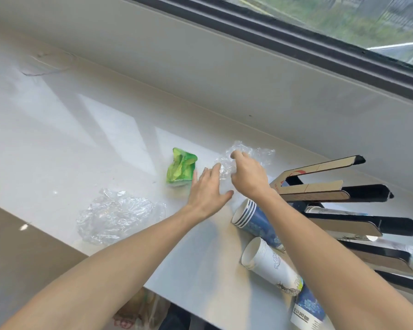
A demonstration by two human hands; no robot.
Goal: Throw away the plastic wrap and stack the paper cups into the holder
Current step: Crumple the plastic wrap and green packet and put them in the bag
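A crumpled piece of clear plastic wrap [253,152] lies on the white counter near the wall. My right hand [248,175] pinches it from above. My left hand [209,189] lies flat and spread beside it, fingertips touching the wrap's near edge. A second, larger wad of clear wrap [116,215] rests near the counter's front edge. A stack of blue paper cups [253,219] and a stack of white cups [270,265] lie on their sides under my right forearm. The black and cardboard cup holder [339,189] lies at the right with cups in its slots.
A crumpled green wrapper [181,169] sits just left of my left hand. The white counter [81,139] runs along a window sill and wall. Below the counter's front edge a bag [138,310] shows on the floor.
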